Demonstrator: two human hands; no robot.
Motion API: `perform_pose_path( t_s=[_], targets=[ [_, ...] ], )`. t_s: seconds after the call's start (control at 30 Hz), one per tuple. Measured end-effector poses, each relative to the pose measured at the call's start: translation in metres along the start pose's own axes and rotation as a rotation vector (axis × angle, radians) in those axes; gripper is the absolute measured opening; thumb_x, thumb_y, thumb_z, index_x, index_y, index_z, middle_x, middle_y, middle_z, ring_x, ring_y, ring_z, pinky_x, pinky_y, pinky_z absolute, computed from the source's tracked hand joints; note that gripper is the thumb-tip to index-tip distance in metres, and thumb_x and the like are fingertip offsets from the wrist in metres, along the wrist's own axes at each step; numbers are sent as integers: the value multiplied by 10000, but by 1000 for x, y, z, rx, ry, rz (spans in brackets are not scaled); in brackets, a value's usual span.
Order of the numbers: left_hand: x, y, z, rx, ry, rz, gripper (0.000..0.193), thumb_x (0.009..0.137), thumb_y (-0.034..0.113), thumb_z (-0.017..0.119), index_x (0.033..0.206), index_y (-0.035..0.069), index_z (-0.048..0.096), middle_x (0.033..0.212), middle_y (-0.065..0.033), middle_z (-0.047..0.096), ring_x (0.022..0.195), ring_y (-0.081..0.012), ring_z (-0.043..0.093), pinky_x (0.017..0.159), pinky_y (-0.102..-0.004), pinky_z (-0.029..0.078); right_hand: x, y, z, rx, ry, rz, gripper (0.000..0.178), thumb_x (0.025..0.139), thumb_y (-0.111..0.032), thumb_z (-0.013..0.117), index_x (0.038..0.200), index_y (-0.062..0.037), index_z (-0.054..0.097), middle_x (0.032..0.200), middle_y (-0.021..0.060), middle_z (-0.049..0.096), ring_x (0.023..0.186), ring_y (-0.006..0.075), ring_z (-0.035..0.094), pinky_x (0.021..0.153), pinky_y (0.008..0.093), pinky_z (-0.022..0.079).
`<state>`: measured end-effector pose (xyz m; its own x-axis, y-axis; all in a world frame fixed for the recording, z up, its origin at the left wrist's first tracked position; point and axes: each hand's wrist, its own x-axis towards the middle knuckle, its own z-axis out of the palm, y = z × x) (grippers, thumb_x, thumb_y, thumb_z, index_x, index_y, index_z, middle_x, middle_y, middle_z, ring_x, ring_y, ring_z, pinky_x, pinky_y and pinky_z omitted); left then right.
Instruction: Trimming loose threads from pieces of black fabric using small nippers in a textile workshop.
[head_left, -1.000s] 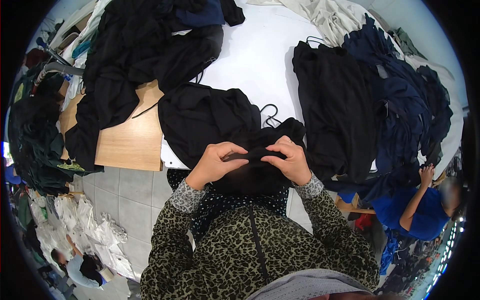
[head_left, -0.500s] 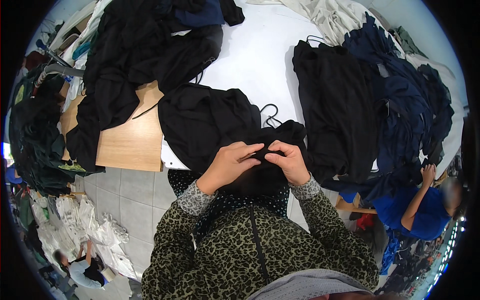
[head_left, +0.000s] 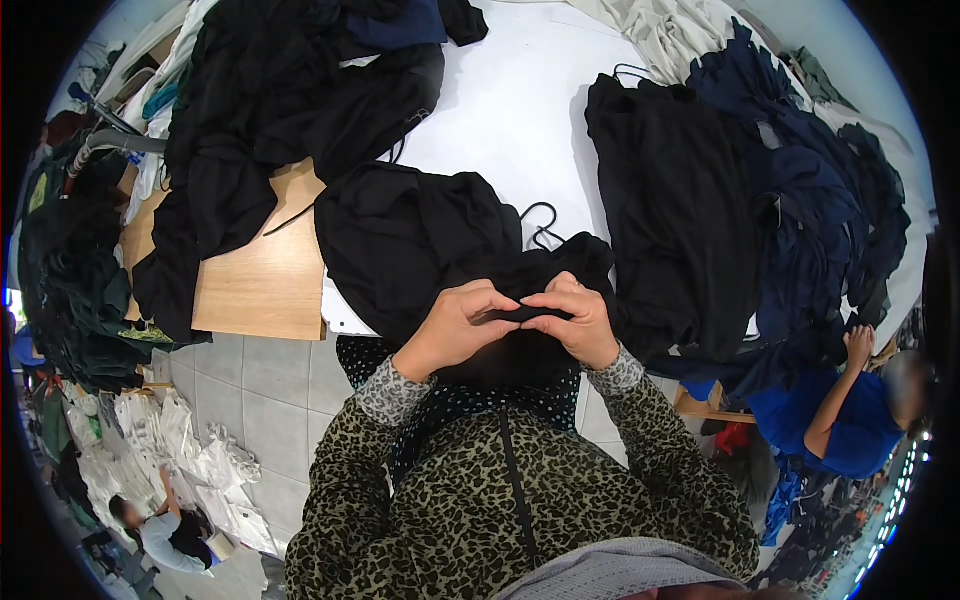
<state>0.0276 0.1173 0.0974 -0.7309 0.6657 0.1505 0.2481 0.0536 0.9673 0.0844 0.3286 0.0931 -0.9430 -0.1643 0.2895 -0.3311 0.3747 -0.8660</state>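
A black garment (head_left: 410, 225) with a thin drawcord (head_left: 540, 225) lies across the table's front edge and hangs toward me. My left hand (head_left: 462, 325) pinches a fold of it between thumb and fingers. Right beside it, fingertips almost meeting, my right hand (head_left: 578, 320) pinches the same fold. Both hands are closed on the cloth. Whether anything small sits between the fingertips cannot be made out.
A folded black garment (head_left: 670, 210) lies to the right, beside a navy garment heap (head_left: 800, 200). More black garments (head_left: 290, 100) cover the back left, over a wooden board (head_left: 260, 265). A person in blue (head_left: 825, 420) stands at the right, another person (head_left: 175, 530) at lower left.
My fingers have shifted from a looser hold to a tighter pinch, the right hand's fingertips coming over to the left hand's. The garments on the table have hardly moved.
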Motion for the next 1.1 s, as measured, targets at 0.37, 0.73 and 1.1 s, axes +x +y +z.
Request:
perform_pose_path(
  t_s=[0.37,0.73,1.1],
  targets=[
    [5,-5,-1,-60,37,7,240,749,49,741,978,33,671,769,7,544,622,-63,471,534,-210,356,0,-1,16,113,168,-9,183,686,-16,753,850,-3,674,754,67,596,745,191,549,662,282,447],
    [5,-2,-1,-92,8,47,279,779,64,706,1057,74,686,764,35,527,611,-38,431,515,-193,314,-1,0,12,115,150,-31,215,679,26,726,880,1,654,797,75,590,774,195,545,688,282,445],
    [10,1,6,-279,46,-157,157,778,34,690,930,-2,675,783,40,520,655,-26,444,579,-184,343,-2,1,15,46,180,-64,211,665,16,730,859,-7,651,771,78,582,761,213,551,668,293,447]
  ],
)
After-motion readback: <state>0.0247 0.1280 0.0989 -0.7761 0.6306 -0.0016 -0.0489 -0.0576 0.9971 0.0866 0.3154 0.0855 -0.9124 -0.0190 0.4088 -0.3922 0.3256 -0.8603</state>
